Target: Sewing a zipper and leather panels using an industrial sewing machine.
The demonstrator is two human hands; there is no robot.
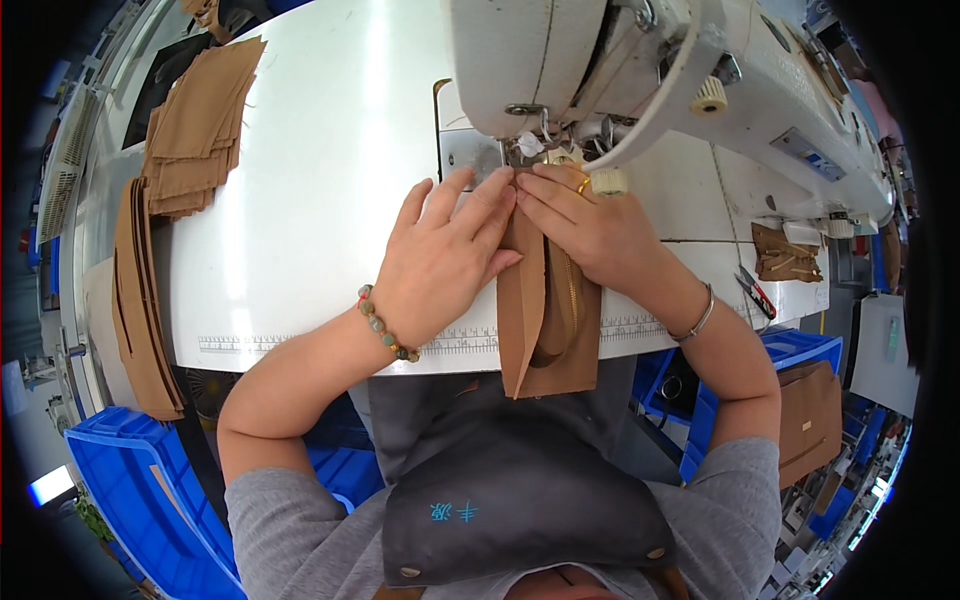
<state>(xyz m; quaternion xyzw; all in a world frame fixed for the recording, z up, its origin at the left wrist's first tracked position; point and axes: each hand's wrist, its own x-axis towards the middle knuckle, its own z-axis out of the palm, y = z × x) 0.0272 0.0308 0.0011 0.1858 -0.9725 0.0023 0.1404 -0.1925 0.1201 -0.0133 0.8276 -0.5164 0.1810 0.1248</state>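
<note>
A brown fabric piece [522, 310] with a zipper [572, 300] along it lies under the sewing machine's needle area and hangs over the table's front edge. My left hand [440, 245] rests with fingers spread, its index fingertip and thumb touching the fabric's left side. From the right, my right hand [590, 225] lies over the fabric, fingers stretched toward the presser foot [525, 155]. Both hands' fingertips meet just in front of the foot. The right thumb is hidden, and so is the fabric beneath the fingers. The white sewing machine [790, 110] stands above and to the right.
Brown fabric panels [205, 120] are stacked at the far left, with long brown strips [135, 300] nearer. Red-handled thread snips [757, 295] and small brown pieces [785, 252] lie at right. Blue bins [150, 490] stand below the table; a ruler [300, 343] runs along its front edge.
</note>
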